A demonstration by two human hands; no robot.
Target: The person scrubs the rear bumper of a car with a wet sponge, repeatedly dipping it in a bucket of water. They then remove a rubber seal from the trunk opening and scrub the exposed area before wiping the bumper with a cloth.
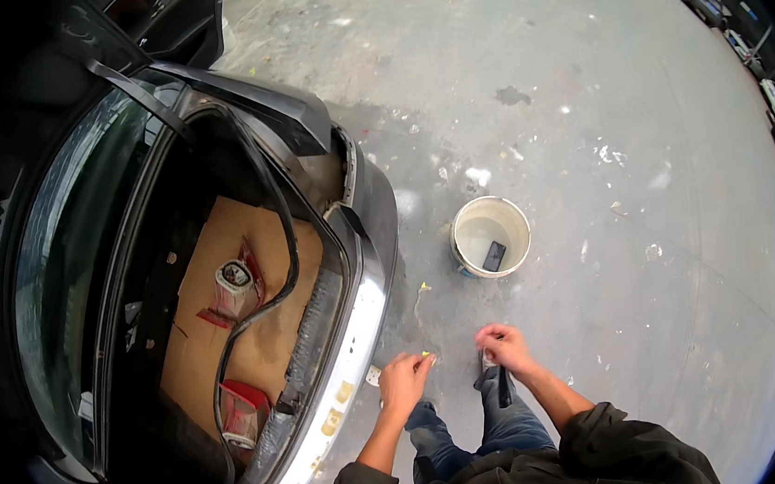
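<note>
Car [364, 244]: open trunk lined with cardboard at our left; we stand clear of its rear edge
Bucket [490, 235]: white, on the floor ahead, apart from both hands
Right hand [504, 346]: fingers curled; contents unclear
Left hand [405, 380]: fingers pinching a small yellowish scrap [427, 357]; we should grip gently

small yellow scrap [428, 357] pinched at left hand [405, 380] fingertips; dark flat tool [503, 387] hanging down from right hand [504, 346].
</note>
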